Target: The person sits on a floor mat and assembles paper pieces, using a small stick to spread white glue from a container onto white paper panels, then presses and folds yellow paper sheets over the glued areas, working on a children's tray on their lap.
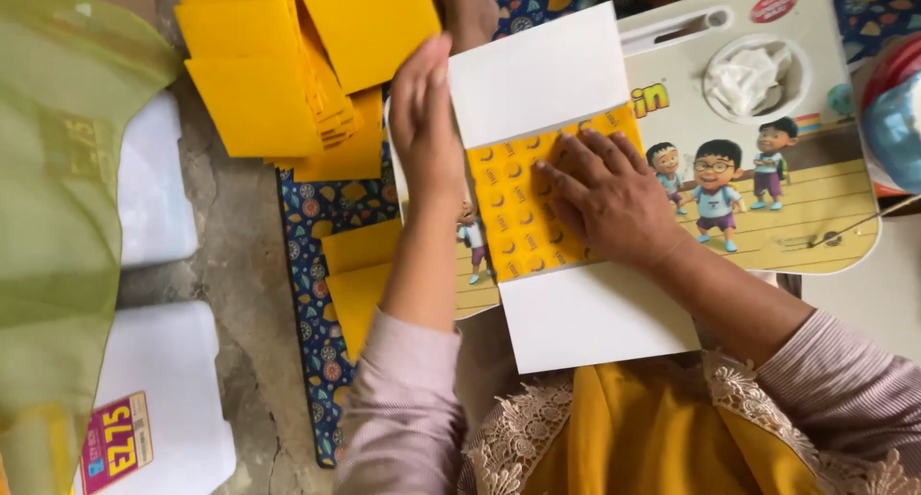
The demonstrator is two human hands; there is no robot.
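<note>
A paper sheet [537, 73], white on one side and yellow with a printed pattern on the other, lies on a small cartoon-printed lap table [815, 217]. Its far and near white flaps are folded over the yellow middle band [513, 217]. My left hand [427, 121] lies flat against the sheet's left edge, fingers together. My right hand [604, 193] presses down on the yellow band with fingers spread. Neither hand holds anything.
A stack of folded yellow sheets [288, 63] lies at the far left, and two more yellow pieces [360, 274] rest on a patterned blue mat [312, 341]. White plastic containers [158, 188] and green fabric [48, 217] sit to the left. A crumpled tissue [753, 78] fills the table's cup recess.
</note>
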